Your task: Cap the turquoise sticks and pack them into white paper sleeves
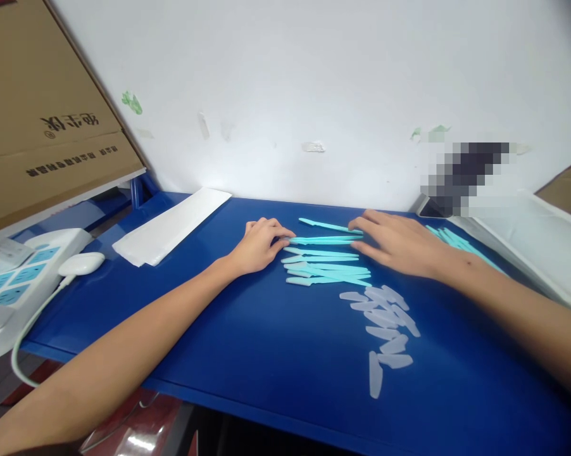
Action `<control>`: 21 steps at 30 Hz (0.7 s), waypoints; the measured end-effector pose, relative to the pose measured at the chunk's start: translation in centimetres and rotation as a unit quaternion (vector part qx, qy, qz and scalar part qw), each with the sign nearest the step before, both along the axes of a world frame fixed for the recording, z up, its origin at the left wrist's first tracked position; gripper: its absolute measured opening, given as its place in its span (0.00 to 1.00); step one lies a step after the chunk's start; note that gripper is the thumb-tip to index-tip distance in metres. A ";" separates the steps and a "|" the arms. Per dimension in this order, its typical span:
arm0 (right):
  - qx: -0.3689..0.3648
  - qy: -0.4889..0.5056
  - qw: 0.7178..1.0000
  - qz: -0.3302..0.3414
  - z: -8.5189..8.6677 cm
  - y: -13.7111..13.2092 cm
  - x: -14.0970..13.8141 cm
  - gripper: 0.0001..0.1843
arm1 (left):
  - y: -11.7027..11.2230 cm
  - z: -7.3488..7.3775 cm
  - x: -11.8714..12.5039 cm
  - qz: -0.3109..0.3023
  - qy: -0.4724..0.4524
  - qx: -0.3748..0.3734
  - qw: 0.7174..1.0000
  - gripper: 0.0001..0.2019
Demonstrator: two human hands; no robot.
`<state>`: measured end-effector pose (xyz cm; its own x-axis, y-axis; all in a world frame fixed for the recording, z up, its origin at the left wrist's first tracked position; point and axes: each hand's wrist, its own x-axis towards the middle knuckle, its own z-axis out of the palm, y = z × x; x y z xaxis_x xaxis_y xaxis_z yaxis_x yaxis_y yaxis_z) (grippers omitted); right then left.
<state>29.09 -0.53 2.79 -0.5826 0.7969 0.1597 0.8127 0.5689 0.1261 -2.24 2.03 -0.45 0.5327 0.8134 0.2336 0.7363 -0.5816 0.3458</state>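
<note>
My left hand (261, 246) has its thumb and forefinger closed on the blade end of a turquoise eyebrow razor (326, 240) lying with another in a close pair. My right hand (397, 240) is spread at the handle ends, its thumb near that pair. Its fingertips touch the handle of a separate razor (326, 224) farther back. Toward me, more turquoise razors (333, 273) lie side by side, some crossing. Frosted translucent blade covers (383, 316) are scattered below my right hand.
A second pile of turquoise razors (461, 240) is partly behind my right arm, beside a translucent white bin (537, 234). Flat white sleeves (171, 228) lie at the back left. A power strip (69, 239) and white charger with cable (82, 263) occupy the left edge. A pale wall (276, 95) stands behind.
</note>
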 end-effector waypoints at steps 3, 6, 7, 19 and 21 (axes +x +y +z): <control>-0.041 0.023 0.999 -0.017 -0.3 0.3 0.5 0.27 | -0.1 0.1 0.0 0.001 -0.001 -0.003 1.000 0.14; -0.088 0.032 0.996 -0.013 -0.7 0.7 0.8 0.27 | -0.2 0.3 0.0 0.002 -0.002 -0.003 1.000 0.14; -0.097 0.037 0.995 -0.009 -0.8 0.9 0.9 0.26 | -0.2 0.3 0.0 0.003 -0.003 -0.002 1.000 0.14; -0.173 0.144 0.974 0.019 -0.2 0.8 0.5 0.22 | 0.0 0.5 0.0 0.026 -0.043 -0.019 0.999 0.09; -0.184 0.157 0.970 0.017 -0.2 0.7 0.4 0.22 | 0.0 0.5 0.0 0.020 -0.035 -0.010 0.999 0.09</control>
